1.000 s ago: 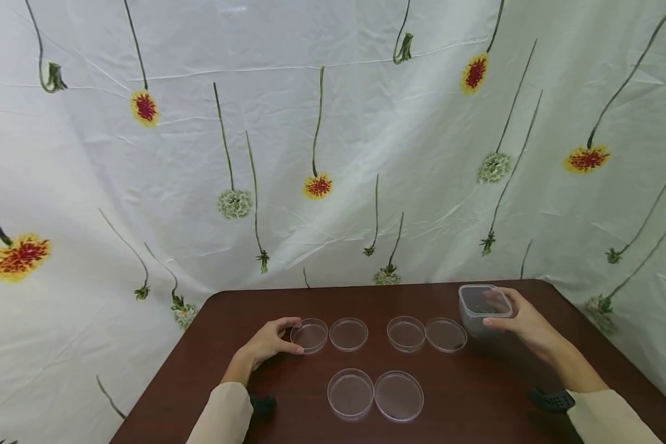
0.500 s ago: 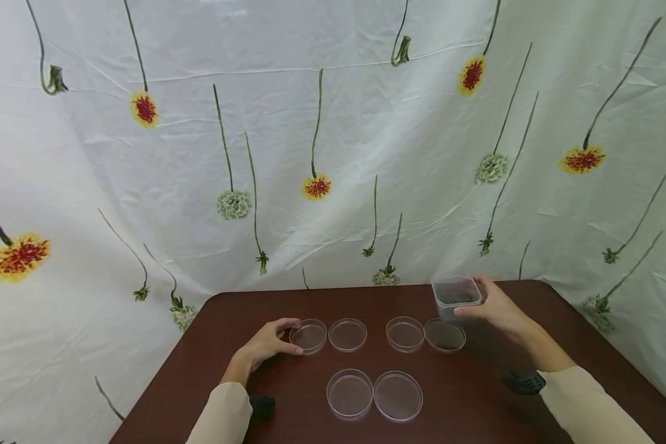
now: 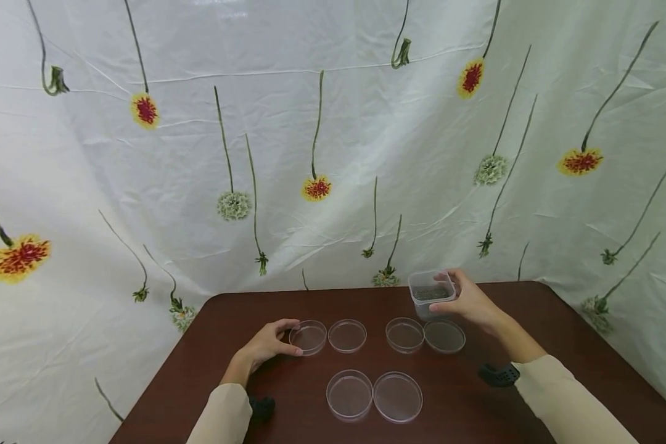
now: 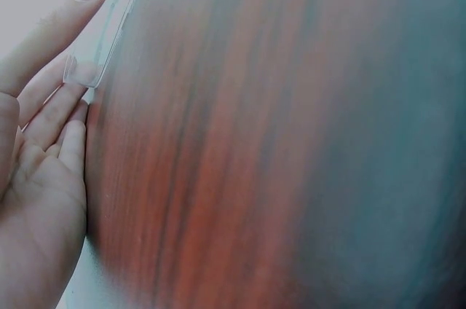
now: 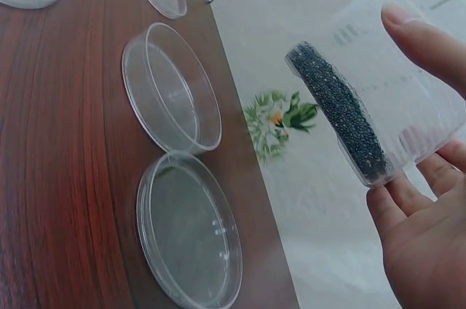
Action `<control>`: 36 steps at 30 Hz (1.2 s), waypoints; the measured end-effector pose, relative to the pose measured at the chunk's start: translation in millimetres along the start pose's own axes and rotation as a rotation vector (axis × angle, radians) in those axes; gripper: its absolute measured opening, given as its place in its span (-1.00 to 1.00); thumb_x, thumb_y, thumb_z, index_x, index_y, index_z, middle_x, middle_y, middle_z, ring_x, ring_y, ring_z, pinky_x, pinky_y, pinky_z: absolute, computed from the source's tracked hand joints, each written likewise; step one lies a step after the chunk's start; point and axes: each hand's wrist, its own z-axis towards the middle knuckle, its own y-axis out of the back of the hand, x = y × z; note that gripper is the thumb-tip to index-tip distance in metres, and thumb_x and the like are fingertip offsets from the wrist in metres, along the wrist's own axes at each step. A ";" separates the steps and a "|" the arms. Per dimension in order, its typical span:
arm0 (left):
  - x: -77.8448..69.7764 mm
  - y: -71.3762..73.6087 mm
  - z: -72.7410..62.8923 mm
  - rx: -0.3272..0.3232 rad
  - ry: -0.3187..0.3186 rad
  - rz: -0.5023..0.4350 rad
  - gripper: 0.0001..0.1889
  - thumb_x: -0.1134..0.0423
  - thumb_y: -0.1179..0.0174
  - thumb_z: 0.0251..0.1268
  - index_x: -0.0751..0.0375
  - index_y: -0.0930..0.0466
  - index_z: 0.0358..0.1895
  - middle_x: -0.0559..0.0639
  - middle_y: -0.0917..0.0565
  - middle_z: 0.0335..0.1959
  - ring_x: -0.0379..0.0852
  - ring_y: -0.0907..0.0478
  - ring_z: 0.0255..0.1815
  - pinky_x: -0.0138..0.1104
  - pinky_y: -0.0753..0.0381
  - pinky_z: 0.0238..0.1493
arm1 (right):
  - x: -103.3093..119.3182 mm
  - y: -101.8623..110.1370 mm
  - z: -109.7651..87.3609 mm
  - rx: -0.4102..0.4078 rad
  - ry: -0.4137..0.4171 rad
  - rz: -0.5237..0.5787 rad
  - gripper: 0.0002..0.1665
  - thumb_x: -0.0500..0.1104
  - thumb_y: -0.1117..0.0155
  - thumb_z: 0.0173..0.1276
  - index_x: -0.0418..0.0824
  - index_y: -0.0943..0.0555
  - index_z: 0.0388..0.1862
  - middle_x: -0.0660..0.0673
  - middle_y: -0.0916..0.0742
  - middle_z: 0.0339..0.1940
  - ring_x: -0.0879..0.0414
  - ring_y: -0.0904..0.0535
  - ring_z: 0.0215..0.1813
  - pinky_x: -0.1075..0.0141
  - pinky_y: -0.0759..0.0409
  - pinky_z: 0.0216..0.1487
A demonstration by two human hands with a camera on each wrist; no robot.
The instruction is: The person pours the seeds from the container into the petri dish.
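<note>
At the left end of the back row, my left hand (image 3: 267, 343) has its thumb and fingers round the rim of a clear petri dish (image 3: 308, 338); part of that dish (image 4: 93, 68) also shows in the left wrist view. My right hand (image 3: 470, 303) grips a clear plastic tub (image 3: 422, 309) from its right side, above and behind two dish halves. Small black seed-like grains (image 5: 338, 108) lie in a layer in the tub's bottom. Under the tub, a petri dish (image 3: 404, 336) and a shallower round piece (image 3: 444, 337) stand side by side.
Another round dish piece (image 3: 347, 336) stands right of the left hand's dish. Two more, a left one (image 3: 349, 395) and a right one (image 3: 398, 398), touch nearer the front. The dark brown table (image 3: 288, 413) ends at a flower-printed cloth (image 3: 277, 148).
My right hand has carried the tub leftward from the table's right back, so that it is now over the back of the right-hand pair. My left hand stays at its dish.
</note>
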 end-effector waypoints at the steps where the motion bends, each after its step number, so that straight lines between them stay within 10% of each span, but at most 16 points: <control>1: 0.3 -0.3 0.2 -0.001 0.000 0.001 -0.15 0.32 -0.61 0.08 0.42 -0.39 0.44 0.34 -0.42 0.44 0.38 -0.11 0.57 0.10 -0.25 0.46 | 1.4 -2.2 1.0 0.004 -0.001 0.003 0.08 -0.25 -0.62 0.22 -0.45 -0.11 0.51 -0.42 -0.36 0.49 -0.32 -0.39 0.38 0.19 -0.64 0.00; 36: -1.6 -0.4 -2.0 -0.008 0.000 0.013 -0.18 0.32 -0.59 0.12 0.41 -0.39 0.45 0.35 -0.41 0.43 0.41 -0.08 0.57 0.13 -0.18 0.48 | 22.2 -74.9 53.9 0.028 0.000 -0.073 0.21 -0.15 -0.65 0.20 -0.40 -0.05 0.59 -0.36 -0.33 0.55 -0.34 -0.17 0.57 -0.19 -0.36 0.40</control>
